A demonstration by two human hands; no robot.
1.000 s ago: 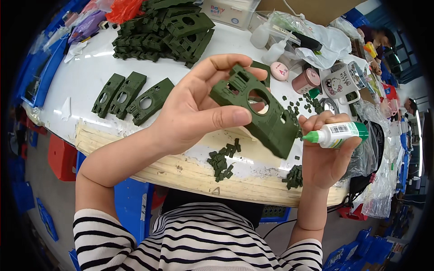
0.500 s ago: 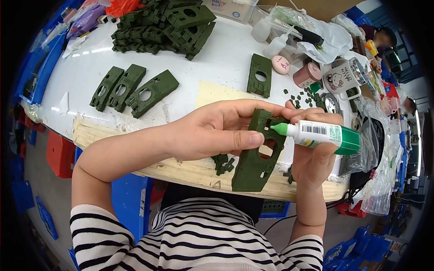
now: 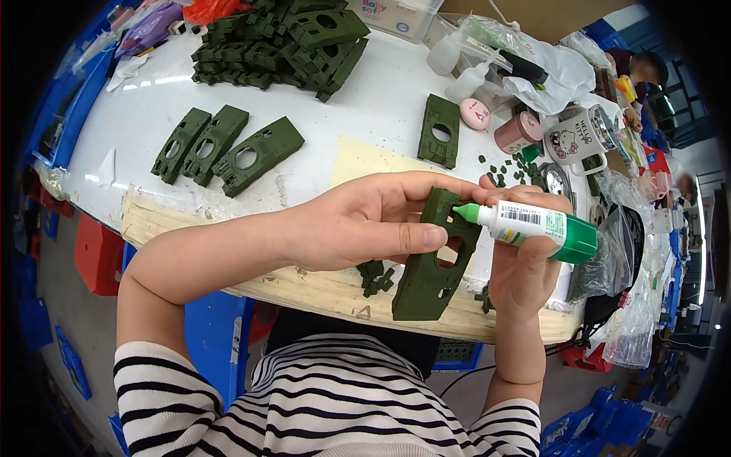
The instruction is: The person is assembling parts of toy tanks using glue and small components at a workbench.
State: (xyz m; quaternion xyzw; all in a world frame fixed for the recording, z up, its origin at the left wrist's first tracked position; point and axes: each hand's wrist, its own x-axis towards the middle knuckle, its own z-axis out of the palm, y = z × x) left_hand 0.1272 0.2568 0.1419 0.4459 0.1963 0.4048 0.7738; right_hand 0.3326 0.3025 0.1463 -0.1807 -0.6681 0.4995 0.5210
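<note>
My left hand (image 3: 358, 225) grips a dark green plastic plate with a round hole (image 3: 434, 266), held upright over the near table edge. My right hand (image 3: 521, 270) holds a small white glue bottle with a green cap end (image 3: 533, 226), lying sideways with its green nozzle touching the top of the plate. A few tiny green bits (image 3: 375, 278) lie on the table just under my left hand.
Three similar green plates (image 3: 225, 148) lie at the left of the white table (image 3: 365, 114), one more plate (image 3: 440, 131) sits in the middle, and a heap of plates (image 3: 285, 42) is at the back. Squeeze bottles, cups, a clock and plastic bags crowd the right side.
My left hand turned the green plate from tilted flat to upright and lowered it. My right hand swung the glue bottle sideways and brought its nozzle onto the plate's top edge.
</note>
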